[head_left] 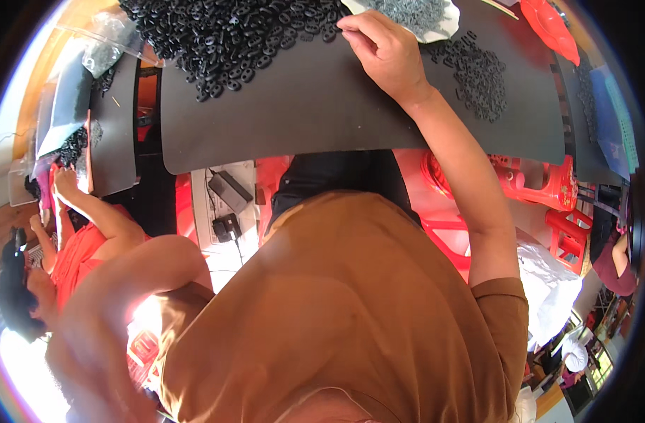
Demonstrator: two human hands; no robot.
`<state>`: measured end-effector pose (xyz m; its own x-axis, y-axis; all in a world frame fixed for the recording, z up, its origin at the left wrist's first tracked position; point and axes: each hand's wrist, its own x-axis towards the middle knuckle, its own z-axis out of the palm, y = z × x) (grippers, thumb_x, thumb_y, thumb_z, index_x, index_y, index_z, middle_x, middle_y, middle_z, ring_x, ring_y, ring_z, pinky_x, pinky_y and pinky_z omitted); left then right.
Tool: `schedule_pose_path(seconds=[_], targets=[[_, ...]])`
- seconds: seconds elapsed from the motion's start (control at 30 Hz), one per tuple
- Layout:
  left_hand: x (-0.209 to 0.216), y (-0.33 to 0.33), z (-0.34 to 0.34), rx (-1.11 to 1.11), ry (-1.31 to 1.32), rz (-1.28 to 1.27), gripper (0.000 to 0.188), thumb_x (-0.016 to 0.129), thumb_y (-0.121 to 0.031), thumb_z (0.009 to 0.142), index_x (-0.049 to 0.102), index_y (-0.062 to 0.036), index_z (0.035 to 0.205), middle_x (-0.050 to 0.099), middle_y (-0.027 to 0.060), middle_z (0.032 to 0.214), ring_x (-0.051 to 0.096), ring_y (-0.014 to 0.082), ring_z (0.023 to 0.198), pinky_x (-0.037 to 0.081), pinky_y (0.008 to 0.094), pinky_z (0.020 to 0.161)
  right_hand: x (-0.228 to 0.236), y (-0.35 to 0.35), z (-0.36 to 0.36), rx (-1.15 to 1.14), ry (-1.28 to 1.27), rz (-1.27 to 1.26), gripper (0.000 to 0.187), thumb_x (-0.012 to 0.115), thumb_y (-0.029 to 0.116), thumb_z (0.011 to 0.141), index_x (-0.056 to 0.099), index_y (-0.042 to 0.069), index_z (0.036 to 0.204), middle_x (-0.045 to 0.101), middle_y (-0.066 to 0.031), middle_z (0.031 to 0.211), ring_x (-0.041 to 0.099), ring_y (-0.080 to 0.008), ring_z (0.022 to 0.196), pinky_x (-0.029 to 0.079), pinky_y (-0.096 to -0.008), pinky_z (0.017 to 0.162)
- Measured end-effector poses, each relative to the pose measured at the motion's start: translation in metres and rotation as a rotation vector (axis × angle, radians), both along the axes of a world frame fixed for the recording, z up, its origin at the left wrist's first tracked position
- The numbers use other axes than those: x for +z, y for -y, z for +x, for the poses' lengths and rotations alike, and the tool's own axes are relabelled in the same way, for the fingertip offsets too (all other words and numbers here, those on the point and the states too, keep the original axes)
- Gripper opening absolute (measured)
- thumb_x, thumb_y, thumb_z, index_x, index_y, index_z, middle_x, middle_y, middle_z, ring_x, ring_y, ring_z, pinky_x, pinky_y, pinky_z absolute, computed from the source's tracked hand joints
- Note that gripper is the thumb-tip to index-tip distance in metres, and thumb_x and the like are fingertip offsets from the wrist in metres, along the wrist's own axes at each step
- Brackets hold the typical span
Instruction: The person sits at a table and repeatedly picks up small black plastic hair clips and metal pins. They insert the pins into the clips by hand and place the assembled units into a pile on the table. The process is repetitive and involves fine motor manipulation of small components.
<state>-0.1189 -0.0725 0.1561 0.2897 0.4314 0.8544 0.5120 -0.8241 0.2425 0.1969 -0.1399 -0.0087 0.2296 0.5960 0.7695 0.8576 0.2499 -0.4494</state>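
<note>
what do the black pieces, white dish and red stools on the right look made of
The black pieces look like moulded plastic with a slight sheen: small highlights, near-identical shapes. The white dish has a smooth, pale rim; plastic or ceramic, I can't tell. The red stools seem glossy plastic, from their even, saturated colour.

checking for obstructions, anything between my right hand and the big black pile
Nothing visible: the right hand is at the right edge of the black pile; the white dish is beside the hand, not between.
</note>
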Motion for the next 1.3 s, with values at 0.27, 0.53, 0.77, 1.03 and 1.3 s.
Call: schedule_pose_path(seconds=[0.27, 0.53, 0.77, 1.03, 1.3], targets=[[-0.125, -0.069, 0.135, -0.606, -0.515, -0.36, 0.02, 0.069, -0.003, 0.084, 0.072, -0.0063, 0.103, 0.07, 0.0062, 0.103, 0.066, 0.0229, 0.093, 0.053, 0.0344, 0.079, 0.005, 0.002, 0.002, -0.06, -0.062, -0.005, 0.018, 0.07, -0.003, 0.081, 0.067, 0.007, 0.095, 0.064, -0.0046, 0.082, 0.064, -0.0233, 0.065, 0.05, -0.032, 0.057], [-0.154, -0.093, 0.166, -0.635, -0.545, -0.194, 0.018, 0.073, -0.011, 0.079, 0.072, -0.0062, 0.096, 0.063, 0.0028, 0.094, 0.058, 0.0234, 0.09, 0.051, 0.0358, 0.081, 0.009, 0.002, 0.0, -0.014, -0.066, -0.005, 0.018, 0.071, -0.006, 0.079, 0.065, 0.005, 0.092, 0.063, -0.0061, 0.081, 0.061, -0.0219, 0.062, 0.05, -0.031, 0.055], [-0.164, -0.102, 0.179, -0.709, -0.521, -0.059, 0.013, 0.071, -0.01, 0.079, 0.068, -0.0051, 0.09, 0.062, 0.0042, 0.09, 0.058, 0.0239, 0.088, 0.051, 0.0345, 0.079, 0.01, -0.002, 0.001, -0.001, -0.147, -0.033, 0.016, 0.071, -0.006, 0.081, 0.066, 0.005, 0.091, 0.064, -0.0036, 0.08, 0.058, -0.0118, 0.057, 0.043, -0.0237, 0.05], [-0.157, -0.09, 0.182, -0.728, -0.346, -0.173, 0.009, 0.063, -0.005, 0.09, 0.065, -0.0014, 0.098, 0.065, 0.0062, 0.091, 0.064, 0.0215, 0.087, 0.053, 0.0324, 0.078, 0.021, -0.015, 0.005, 0.016, -0.352, -0.095, 0.012, 0.071, -0.002, 0.083, 0.068, 0.005, 0.093, 0.067, -0.0013, 0.081, 0.061, -0.0071, 0.062, 0.047, -0.0211, 0.054], [-0.151, -0.078, 0.178, -0.943, 0.124, -1.377, 0.014, 0.062, -0.01, 0.097, 0.066, 0.0012, 0.104, 0.068, 0.0046, 0.097, 0.066, 0.0096, 0.083, 0.056, 0.0227, 0.077, 0.023, -0.027, 0.006, 0.269, -0.738, -0.332, 0.006, 0.068, 0.004, 0.089, 0.066, 0.004, 0.095, 0.067, 0.0011, 0.079, 0.062, -0.0058, 0.07, 0.049, -0.021, 0.062]])
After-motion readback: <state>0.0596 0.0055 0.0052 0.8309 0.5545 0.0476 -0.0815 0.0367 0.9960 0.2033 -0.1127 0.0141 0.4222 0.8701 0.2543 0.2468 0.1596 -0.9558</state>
